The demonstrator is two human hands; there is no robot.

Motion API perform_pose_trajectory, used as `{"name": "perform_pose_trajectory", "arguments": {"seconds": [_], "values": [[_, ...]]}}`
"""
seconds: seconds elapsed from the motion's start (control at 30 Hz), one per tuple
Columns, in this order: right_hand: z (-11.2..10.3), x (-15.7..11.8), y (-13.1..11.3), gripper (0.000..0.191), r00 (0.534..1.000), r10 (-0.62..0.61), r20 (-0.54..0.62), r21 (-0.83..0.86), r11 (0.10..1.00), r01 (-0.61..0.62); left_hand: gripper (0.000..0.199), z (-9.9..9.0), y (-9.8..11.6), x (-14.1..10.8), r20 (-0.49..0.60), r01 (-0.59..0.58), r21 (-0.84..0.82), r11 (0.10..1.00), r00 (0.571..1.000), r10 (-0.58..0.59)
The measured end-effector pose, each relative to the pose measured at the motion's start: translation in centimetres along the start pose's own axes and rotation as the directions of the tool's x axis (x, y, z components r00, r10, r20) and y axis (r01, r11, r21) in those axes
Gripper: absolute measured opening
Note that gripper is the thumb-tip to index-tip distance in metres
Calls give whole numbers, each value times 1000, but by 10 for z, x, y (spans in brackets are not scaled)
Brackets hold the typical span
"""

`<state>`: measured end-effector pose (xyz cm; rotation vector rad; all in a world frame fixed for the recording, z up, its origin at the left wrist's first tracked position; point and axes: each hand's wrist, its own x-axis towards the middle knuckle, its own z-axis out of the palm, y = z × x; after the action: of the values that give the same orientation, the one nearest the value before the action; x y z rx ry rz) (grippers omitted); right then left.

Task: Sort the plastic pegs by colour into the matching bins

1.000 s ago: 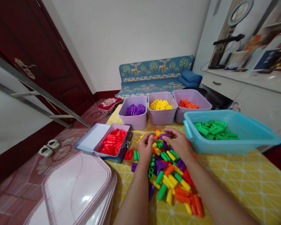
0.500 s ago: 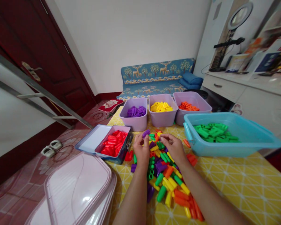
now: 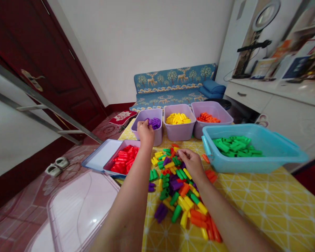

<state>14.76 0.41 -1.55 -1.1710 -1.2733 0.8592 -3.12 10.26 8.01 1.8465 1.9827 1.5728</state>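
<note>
So, five containers [image 3: 238, 166] are part-filled by colour, with a mixed pile [image 3: 176, 185] left on the tabletop [image 3: 252, 210]. Left hand [image 3: 145, 133] is held at the purple-piece bin [image 3: 158, 136], right hand [image 3: 192, 161] by the pile; whether anything's pinched by the fingers [image 3: 184, 153] can't be told.

Moderately bright, softly lit; dim around the door [image 3: 52, 66]. Glaring white in one spot on the pale lid [image 3: 81, 203]. Fairly clear on the plastic pieces [image 3: 176, 184], blurred over the clutter [image 3: 296, 66] at far right. Stretched toward edges, darkened bottom right.
</note>
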Motion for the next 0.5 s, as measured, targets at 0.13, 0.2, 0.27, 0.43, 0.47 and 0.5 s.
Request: {"name": "perform_pose_trajectory", "arguments": {"seconds": [0.13,0.2,0.27,0.43,0.47,0.5], "values": [[0,1,1,36,1000,-25,-16,-32,999,24,33,5,4,-17,76,-180,-7,984,981,180],[0,0,1,33,999,-38,-38,-60,998,35,34,1,3,-44,60,-243,-100,965,967,249],[1,0,1,29,998,-40,-43,-81,996,36,33,-2,0,-74,122,-196,-187,962,968,221],[-1,-2,-5,21,995,-104,5,-366,925,99,43,5,-19,-127,433,-37,-145,989,896,97],[-2,-3,-7,27,991,-122,47,-468,874,130,47,8,-21,-131,457,-32,-126,991,885,87],[-4,-3,-8,33,986,-128,108,-557,814,166,50,9,-24,-133,475,-32,-110,993,876,81]]}}
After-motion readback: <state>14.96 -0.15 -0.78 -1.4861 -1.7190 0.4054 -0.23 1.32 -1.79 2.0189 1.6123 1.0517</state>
